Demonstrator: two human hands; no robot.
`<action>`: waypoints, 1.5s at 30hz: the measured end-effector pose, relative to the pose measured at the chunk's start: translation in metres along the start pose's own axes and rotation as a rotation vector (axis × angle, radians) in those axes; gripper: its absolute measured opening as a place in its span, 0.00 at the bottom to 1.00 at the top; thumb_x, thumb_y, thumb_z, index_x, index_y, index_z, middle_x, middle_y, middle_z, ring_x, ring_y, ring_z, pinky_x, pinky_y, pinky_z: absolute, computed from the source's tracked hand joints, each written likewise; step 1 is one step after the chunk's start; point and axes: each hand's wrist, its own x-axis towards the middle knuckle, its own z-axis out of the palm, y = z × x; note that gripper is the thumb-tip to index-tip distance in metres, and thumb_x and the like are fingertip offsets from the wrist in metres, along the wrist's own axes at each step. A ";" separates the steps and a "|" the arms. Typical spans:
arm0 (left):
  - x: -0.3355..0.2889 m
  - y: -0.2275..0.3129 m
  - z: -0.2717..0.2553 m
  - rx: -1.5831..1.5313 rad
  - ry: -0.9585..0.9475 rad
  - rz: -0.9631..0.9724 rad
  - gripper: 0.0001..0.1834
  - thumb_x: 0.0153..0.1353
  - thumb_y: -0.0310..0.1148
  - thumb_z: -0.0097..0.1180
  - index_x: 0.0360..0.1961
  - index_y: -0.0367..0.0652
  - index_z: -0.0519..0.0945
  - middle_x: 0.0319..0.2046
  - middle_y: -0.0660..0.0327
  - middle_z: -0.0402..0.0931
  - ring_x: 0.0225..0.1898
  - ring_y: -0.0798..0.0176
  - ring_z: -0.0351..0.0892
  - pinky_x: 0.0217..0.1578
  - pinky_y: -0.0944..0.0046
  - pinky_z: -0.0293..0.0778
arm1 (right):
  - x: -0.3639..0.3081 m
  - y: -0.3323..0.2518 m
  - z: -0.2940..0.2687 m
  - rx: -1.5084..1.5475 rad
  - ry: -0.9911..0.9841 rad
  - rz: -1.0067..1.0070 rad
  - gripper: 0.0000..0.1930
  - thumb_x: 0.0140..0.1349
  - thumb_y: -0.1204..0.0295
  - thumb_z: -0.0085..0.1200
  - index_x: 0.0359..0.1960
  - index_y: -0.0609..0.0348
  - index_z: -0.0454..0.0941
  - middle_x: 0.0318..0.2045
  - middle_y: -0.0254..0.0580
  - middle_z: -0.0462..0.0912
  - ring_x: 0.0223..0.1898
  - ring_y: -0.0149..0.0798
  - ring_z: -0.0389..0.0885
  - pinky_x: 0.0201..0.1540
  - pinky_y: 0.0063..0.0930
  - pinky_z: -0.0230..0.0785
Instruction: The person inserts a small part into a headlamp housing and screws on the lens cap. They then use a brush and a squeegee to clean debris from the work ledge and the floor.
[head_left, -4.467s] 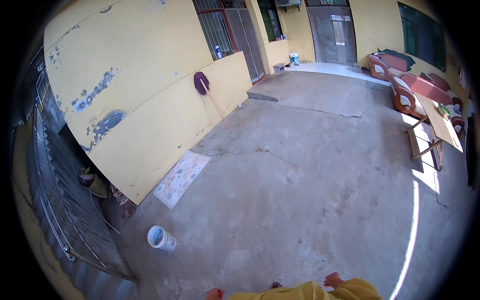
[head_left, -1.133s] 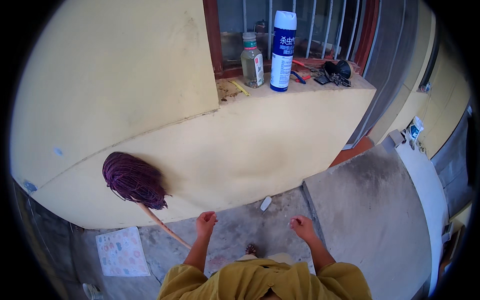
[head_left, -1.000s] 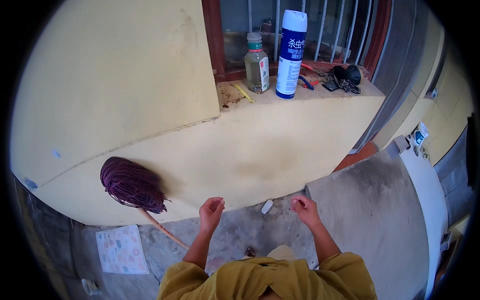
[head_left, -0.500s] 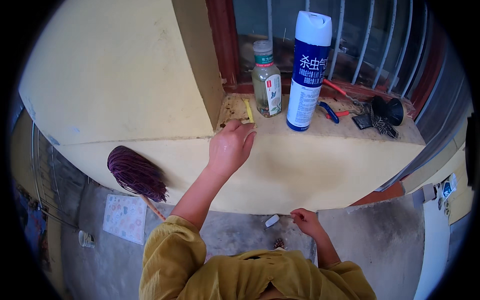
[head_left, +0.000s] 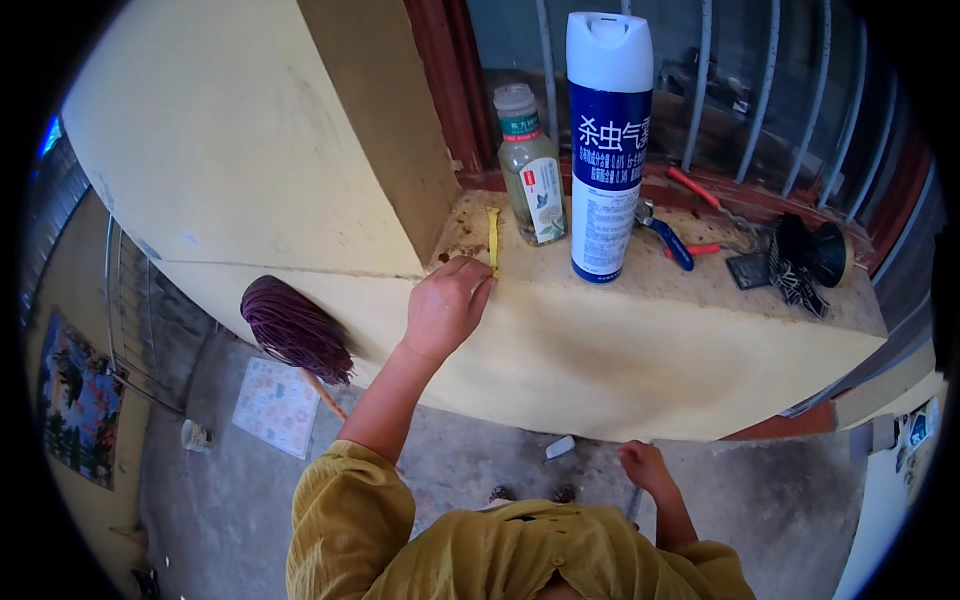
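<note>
My left hand [head_left: 446,308] is at the front edge of a window ledge [head_left: 545,273], its fingers pinched together at the near end of a thin yellow strip [head_left: 493,238]. The strip points away from me, and the fingertips partly hide its near end. Just right of the strip stands a clear plastic bottle [head_left: 533,190] of greenish liquid with a grey-white cap. A tall blue and white spray can [head_left: 606,150] is upright beside the bottle. My right hand [head_left: 645,465] hangs low in front of the wall, fingers curled, with nothing visible in it.
Red-handled pliers [head_left: 697,190], a blue-handled tool [head_left: 668,243] and a black strapped item [head_left: 800,265] lie on the ledge's right. Window bars [head_left: 697,85] rise behind. A purple mop head [head_left: 292,325] leans at the wall. Below are a patterned mat [head_left: 276,405] and a white object [head_left: 560,447].
The view has shifted. The yellow strip now stands straighter, and more of it shows beyond my left fingertips. My right hand has dropped slightly, its fingers more curled.
</note>
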 end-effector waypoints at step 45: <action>0.074 0.013 0.006 -0.333 0.376 -0.234 0.40 0.39 0.40 0.66 0.51 0.32 0.61 0.43 0.46 0.70 0.38 0.54 0.75 0.39 0.60 0.70 | 0.003 0.011 0.033 -0.047 -0.075 0.004 0.10 0.49 0.65 0.49 0.28 0.58 0.76 0.24 0.48 0.77 0.29 0.48 0.76 0.33 0.34 0.68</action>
